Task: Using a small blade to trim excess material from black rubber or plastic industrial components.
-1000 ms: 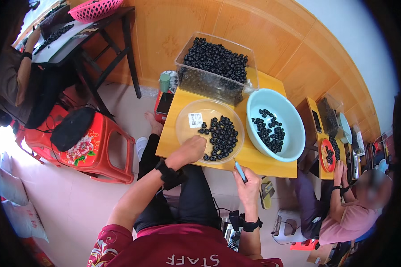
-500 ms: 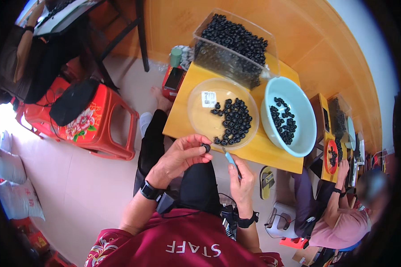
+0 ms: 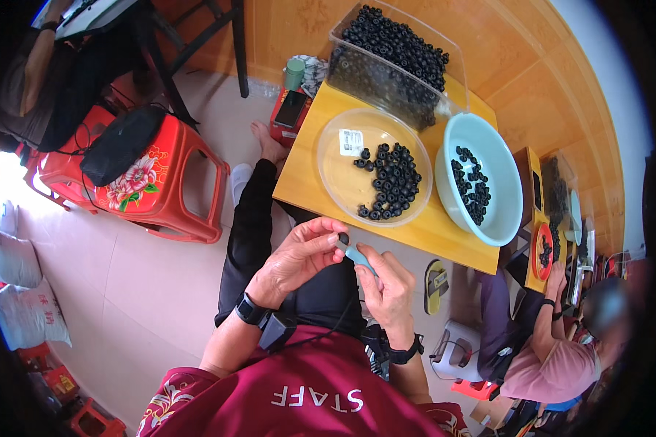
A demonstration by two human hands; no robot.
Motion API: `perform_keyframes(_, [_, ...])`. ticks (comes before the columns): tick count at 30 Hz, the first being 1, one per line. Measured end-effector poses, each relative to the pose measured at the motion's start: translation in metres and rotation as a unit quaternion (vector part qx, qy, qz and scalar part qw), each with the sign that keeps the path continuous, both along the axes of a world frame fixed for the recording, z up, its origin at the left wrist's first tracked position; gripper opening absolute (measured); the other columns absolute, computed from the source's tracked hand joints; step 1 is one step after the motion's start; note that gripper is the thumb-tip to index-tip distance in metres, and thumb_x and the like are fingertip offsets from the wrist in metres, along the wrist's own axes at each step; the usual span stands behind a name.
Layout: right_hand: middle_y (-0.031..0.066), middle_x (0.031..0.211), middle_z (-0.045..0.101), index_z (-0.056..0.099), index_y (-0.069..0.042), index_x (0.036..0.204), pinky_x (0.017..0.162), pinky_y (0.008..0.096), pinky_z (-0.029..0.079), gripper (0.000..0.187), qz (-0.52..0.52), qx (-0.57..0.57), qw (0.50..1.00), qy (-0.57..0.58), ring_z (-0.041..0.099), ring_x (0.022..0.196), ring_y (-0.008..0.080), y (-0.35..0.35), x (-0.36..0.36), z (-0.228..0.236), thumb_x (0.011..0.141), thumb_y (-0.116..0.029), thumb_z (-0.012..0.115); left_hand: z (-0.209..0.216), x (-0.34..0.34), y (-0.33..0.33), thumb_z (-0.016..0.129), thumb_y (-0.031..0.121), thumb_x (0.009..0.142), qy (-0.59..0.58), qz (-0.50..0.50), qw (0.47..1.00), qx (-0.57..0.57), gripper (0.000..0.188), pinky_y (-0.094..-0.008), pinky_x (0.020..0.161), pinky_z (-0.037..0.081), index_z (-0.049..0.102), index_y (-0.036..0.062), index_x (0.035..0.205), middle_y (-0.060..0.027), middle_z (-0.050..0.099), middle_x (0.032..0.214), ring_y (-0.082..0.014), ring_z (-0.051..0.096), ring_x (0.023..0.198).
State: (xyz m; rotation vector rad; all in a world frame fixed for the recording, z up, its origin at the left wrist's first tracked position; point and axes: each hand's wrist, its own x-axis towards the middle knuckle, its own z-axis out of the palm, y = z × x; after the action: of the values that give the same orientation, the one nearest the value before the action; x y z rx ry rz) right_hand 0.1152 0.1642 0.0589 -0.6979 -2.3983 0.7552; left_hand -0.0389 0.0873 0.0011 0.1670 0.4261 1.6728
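My left hand (image 3: 299,256) pinches a small round black part (image 3: 344,237) between thumb and fingertips above my lap. In my right hand (image 3: 391,293) is a small knife (image 3: 358,257) with a light blue handle, its short blade up against the black part. Just beyond my hands, a round clear plastic tray (image 3: 331,183) on the yellow table (image 3: 297,177) holds a pile of black ring-shaped parts (image 3: 396,178). To its right stands a light blue basin (image 3: 504,188) with more of these parts in it.
Behind the tray, a clear bin (image 3: 375,81) is heaped with black parts. A red stool (image 3: 189,178) carrying a black bag (image 3: 122,155) stands at left. Beside the table lies a phone (image 3: 290,109) on a red box. Another person (image 3: 554,364) works at right; a slipper (image 3: 435,288) is on the floor.
My right hand has brought the knife up and left, so its blade now meets the black part in my left hand. The view has shifted slightly.
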Motion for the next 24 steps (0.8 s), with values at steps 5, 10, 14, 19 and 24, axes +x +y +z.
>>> perform_keyframes(5, [0.0067, 0.063, 0.05, 0.064, -0.007, 0.103, 0.045, 0.0326, 0.039, 0.029, -0.001, 0.027, 1.0, 0.0, 0.052, 0.05, 0.0208, 0.003, 0.004, -0.005, 0.075, -0.013, 0.069, 0.004, 0.002, 0.001, 0.059, 0.008, 0.086, -0.002, -0.007, 1.0, 0.008, 0.018, -0.0232, 0.071, 0.051, 0.057, 0.0022, 0.103, -0.0028, 0.06, 0.087, -0.0108, 0.06, 0.073])
perform_keyframes(10, [0.0068, 0.063, 0.049, 0.064, -0.007, 0.103, 0.045, 0.0334, 0.039, 0.029, -0.003, 0.042, 0.999, 0.014, 0.05, 0.05, 0.0217, 0.008, 0.006, -0.006, 0.075, -0.014, 0.069, 0.009, 0.004, 0.002, 0.059, 0.007, 0.087, -0.011, -0.013, 1.0, -0.002, 0.011, -0.0223, 0.069, 0.05, 0.056, 0.003, 0.096, -0.0024, 0.059, 0.085, -0.0107, 0.059, 0.073])
perform_keyframes(14, [0.0074, 0.062, 0.049, 0.064, -0.006, 0.104, 0.045, 0.0334, 0.04, 0.029, 0.012, 0.052, 0.998, 0.015, 0.051, 0.05, 0.0222, 0.014, 0.012, -0.009, 0.076, -0.014, 0.068, 0.008, 0.005, 0.002, 0.061, 0.008, 0.085, 0.001, -0.017, 1.0, 0.007, 0.011, -0.0225, 0.068, 0.049, 0.056, 0.0031, 0.092, -0.0038, 0.059, 0.084, -0.0113, 0.058, 0.071])
perform_keyframes(19, [0.0106, 0.064, 0.054, 0.064, -0.003, 0.103, 0.046, 0.0335, 0.04, 0.025, -0.129, 0.044, 0.991, -0.018, 0.051, 0.048, 0.0206, 0.041, 0.028, -0.018, 0.078, -0.006, 0.064, 0.023, 0.009, -0.004, 0.067, 0.008, 0.08, 0.017, -0.066, 0.994, 0.089, 0.014, -0.0239, 0.066, 0.047, 0.057, 0.0029, 0.089, -0.0071, 0.059, 0.082, -0.0135, 0.056, 0.068])
perform_keyframes(24, [0.0094, 0.071, 0.059, 0.064, -0.001, 0.101, 0.046, 0.024, 0.036, 0.026, -0.083, -0.055, 0.995, 0.001, 0.048, 0.051, 0.0114, 0.022, 0.027, 0.008, 0.076, -0.005, 0.067, 0.008, 0.007, 0.0, 0.064, 0.004, 0.082, 0.006, -0.042, 0.998, 0.039, 0.011, -0.0228, 0.066, 0.049, 0.057, 0.0037, 0.091, -0.0051, 0.061, 0.085, -0.0117, 0.059, 0.07])
